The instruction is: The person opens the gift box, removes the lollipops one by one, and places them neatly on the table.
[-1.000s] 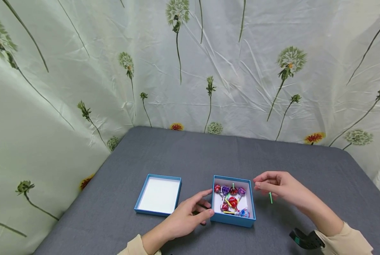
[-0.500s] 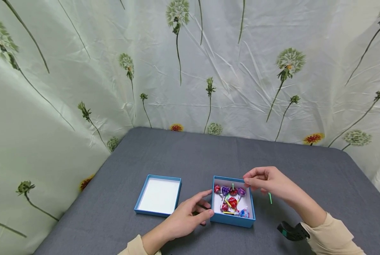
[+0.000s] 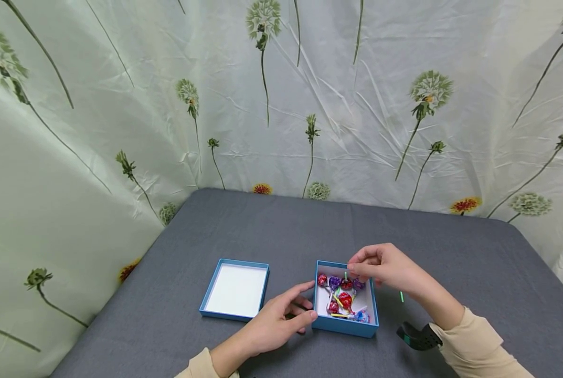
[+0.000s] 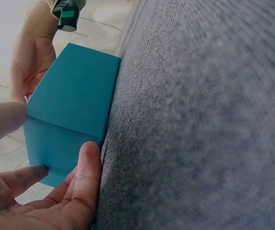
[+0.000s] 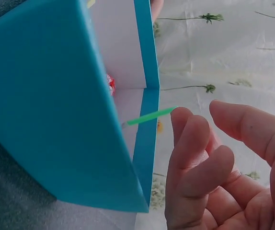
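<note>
A blue box [image 3: 344, 327] with a white inside holds several wrapped lollipops, among them a red one [image 3: 344, 300] and a purple one [image 3: 334, 282]. My left hand [image 3: 278, 320] touches the box's left side with thumb and fingertips, which the left wrist view shows against the blue walls. Over the box's far right corner is my right hand [image 3: 387, 268], fingers bent. In the right wrist view, a green lollipop stick [image 5: 149, 116] rises from the box to the fingertips, with the thumb [image 5: 240, 122] held apart from it.
The box's blue lid [image 3: 236, 289] lies to the left, white inside up. On the grey cloth right of the box, a green stick [image 3: 401, 297] shows beneath the right forearm. A flower-print curtain [image 3: 281, 105] hangs behind the table [image 3: 272, 226].
My right hand has moved left, from beside the box to above its far right corner. The left hand, box and lid stay in place.
</note>
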`<move>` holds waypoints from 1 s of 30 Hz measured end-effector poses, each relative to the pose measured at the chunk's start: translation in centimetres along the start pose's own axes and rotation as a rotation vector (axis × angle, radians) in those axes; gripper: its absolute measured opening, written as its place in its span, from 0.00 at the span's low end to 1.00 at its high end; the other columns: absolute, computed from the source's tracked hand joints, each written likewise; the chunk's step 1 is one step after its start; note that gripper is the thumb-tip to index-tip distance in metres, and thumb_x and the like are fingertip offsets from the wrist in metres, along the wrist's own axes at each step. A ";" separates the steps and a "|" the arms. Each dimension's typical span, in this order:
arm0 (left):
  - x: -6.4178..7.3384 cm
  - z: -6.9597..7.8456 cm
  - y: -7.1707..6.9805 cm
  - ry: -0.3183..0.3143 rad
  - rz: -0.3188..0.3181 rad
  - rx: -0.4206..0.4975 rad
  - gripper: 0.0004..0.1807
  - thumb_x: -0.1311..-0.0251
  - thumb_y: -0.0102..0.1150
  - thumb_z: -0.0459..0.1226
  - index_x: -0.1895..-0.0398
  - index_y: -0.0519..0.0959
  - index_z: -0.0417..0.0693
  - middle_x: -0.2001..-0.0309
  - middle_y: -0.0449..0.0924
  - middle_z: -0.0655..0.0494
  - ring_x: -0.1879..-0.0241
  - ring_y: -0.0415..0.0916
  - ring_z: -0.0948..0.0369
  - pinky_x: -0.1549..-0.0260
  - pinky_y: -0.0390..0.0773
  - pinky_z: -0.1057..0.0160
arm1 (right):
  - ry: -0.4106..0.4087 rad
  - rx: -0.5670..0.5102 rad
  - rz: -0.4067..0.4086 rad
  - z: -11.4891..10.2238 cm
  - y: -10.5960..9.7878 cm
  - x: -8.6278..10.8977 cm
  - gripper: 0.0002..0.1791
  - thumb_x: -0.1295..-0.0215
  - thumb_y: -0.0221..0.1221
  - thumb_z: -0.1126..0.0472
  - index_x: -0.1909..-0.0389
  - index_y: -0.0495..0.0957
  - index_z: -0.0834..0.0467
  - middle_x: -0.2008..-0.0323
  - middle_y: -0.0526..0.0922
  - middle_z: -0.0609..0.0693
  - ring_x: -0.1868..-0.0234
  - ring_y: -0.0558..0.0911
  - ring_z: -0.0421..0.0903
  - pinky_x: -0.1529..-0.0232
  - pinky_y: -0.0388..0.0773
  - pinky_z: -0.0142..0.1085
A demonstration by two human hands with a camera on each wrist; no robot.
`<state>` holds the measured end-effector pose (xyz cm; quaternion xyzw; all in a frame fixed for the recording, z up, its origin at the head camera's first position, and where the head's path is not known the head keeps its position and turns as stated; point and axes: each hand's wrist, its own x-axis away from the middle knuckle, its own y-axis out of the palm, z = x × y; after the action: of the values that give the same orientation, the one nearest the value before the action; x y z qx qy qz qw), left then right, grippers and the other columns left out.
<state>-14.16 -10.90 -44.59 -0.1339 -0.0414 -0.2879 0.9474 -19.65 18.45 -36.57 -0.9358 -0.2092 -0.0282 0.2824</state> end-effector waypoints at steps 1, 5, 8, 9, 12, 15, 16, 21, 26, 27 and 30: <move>0.0 0.0 0.0 0.000 0.000 -0.001 0.31 0.20 0.60 0.44 0.18 0.65 0.60 0.39 0.82 0.51 0.53 0.84 0.60 0.56 0.86 0.65 | -0.001 0.003 -0.001 -0.1 0.1 -0.1 0.14 0.24 0.66 0.53 0.53 0.87 0.62 0.63 0.92 0.55 0.66 0.83 0.47 0.72 0.79 0.37; 0.0 0.0 0.0 0.002 0.000 -0.002 0.31 0.20 0.60 0.45 0.18 0.65 0.60 0.39 0.82 0.51 0.53 0.84 0.60 0.56 0.86 0.65 | -0.006 0.006 -0.003 -0.2 0.6 -0.3 0.14 0.25 0.67 0.53 0.54 0.86 0.62 0.66 0.91 0.53 0.67 0.83 0.46 0.73 0.79 0.37; -0.1 -0.1 0.0 0.011 -0.003 0.002 0.31 0.20 0.60 0.45 0.18 0.66 0.59 0.40 0.82 0.51 0.53 0.84 0.61 0.57 0.86 0.66 | -0.015 -0.003 -0.002 -0.3 0.9 -0.4 0.14 0.26 0.67 0.55 0.54 0.86 0.63 0.68 0.90 0.52 0.69 0.83 0.45 0.74 0.78 0.37; -0.1 -0.1 0.0 0.016 -0.004 0.004 0.31 0.20 0.60 0.45 0.18 0.66 0.58 0.40 0.82 0.51 0.52 0.84 0.61 0.57 0.86 0.66 | -0.019 -0.006 -0.002 -0.3 1.0 -0.5 0.14 0.26 0.67 0.55 0.54 0.86 0.63 0.68 0.90 0.51 0.69 0.83 0.45 0.74 0.78 0.36; -0.1 -0.1 0.0 0.029 -0.005 0.009 0.31 0.20 0.60 0.44 0.18 0.66 0.57 0.40 0.82 0.50 0.52 0.84 0.62 0.57 0.86 0.67 | -0.021 -0.011 0.004 -0.2 1.2 -0.6 0.13 0.26 0.67 0.56 0.54 0.86 0.63 0.70 0.89 0.51 0.70 0.82 0.44 0.75 0.78 0.36; -0.1 0.0 0.0 0.035 -0.003 0.009 0.31 0.20 0.60 0.44 0.18 0.66 0.57 0.40 0.83 0.50 0.52 0.84 0.63 0.57 0.87 0.67 | -0.025 -0.002 0.009 -0.2 1.4 -0.8 0.12 0.27 0.68 0.56 0.56 0.86 0.63 0.72 0.87 0.50 0.71 0.82 0.44 0.75 0.79 0.36; -0.1 0.0 0.0 0.035 -0.002 0.009 0.31 0.20 0.60 0.44 0.18 0.66 0.57 0.40 0.83 0.50 0.52 0.84 0.63 0.57 0.87 0.67 | -0.025 0.003 0.010 -0.2 1.4 -0.8 0.12 0.27 0.68 0.56 0.57 0.86 0.63 0.72 0.87 0.50 0.71 0.82 0.44 0.75 0.79 0.36; -0.1 0.1 0.0 0.033 0.002 0.008 0.31 0.21 0.60 0.44 0.18 0.66 0.56 0.41 0.83 0.50 0.53 0.84 0.62 0.57 0.87 0.67 | -0.019 0.018 0.012 -0.1 1.6 -0.9 0.11 0.28 0.69 0.57 0.60 0.85 0.62 0.72 0.87 0.50 0.71 0.81 0.44 0.74 0.81 0.36; -0.1 0.1 0.0 0.034 0.002 0.007 0.31 0.21 0.60 0.44 0.19 0.67 0.56 0.41 0.83 0.50 0.53 0.84 0.62 0.57 0.87 0.67 | -0.014 0.017 0.007 -0.1 1.7 -1.0 0.11 0.29 0.69 0.58 0.61 0.85 0.63 0.70 0.89 0.53 0.71 0.82 0.42 0.72 0.84 0.37; -0.1 0.1 0.0 0.033 0.001 0.006 0.31 0.20 0.60 0.44 0.19 0.66 0.56 0.41 0.83 0.50 0.53 0.84 0.62 0.57 0.87 0.67 | -0.014 0.017 0.005 0.0 1.7 -1.0 0.11 0.29 0.69 0.58 0.61 0.85 0.63 0.70 0.89 0.53 0.71 0.82 0.42 0.71 0.84 0.37; 0.0 0.1 0.0 0.031 0.001 0.005 0.31 0.20 0.60 0.44 0.18 0.66 0.56 0.41 0.83 0.50 0.53 0.84 0.62 0.57 0.87 0.67 | -0.011 0.015 0.002 0.0 1.7 -1.0 0.11 0.29 0.69 0.58 0.62 0.85 0.64 0.71 0.89 0.53 0.71 0.82 0.42 0.70 0.85 0.37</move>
<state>-14.17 -10.84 -44.49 -0.1272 -0.0275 -0.2894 0.9483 -19.82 16.80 -37.63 -0.9340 -0.2099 -0.0214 0.2882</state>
